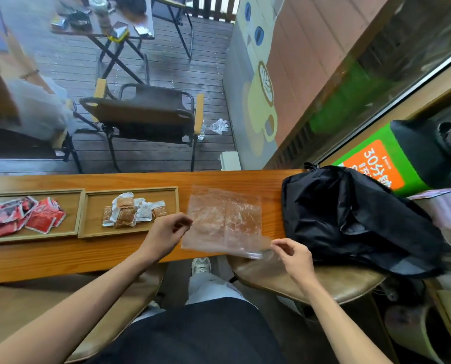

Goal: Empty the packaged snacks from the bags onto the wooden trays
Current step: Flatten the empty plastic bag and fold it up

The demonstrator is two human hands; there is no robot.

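Clear, crinkled plastic bags lie empty near the wooden counter's front edge; left hand pinches one side, right hand the corner: lay them flat, clear of the trays

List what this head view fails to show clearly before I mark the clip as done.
- Left tray: cut off by the left frame edge, so its far end and any packets there are hidden.
- Print on the red packets and brown packets: too small and blurred to read.
- Clear bags: see-through and overlapping; their count is uncertain.
- Black backpack: contents hidden by its fabric.
- Left hand fingertips: curled under, the grip is unclear.
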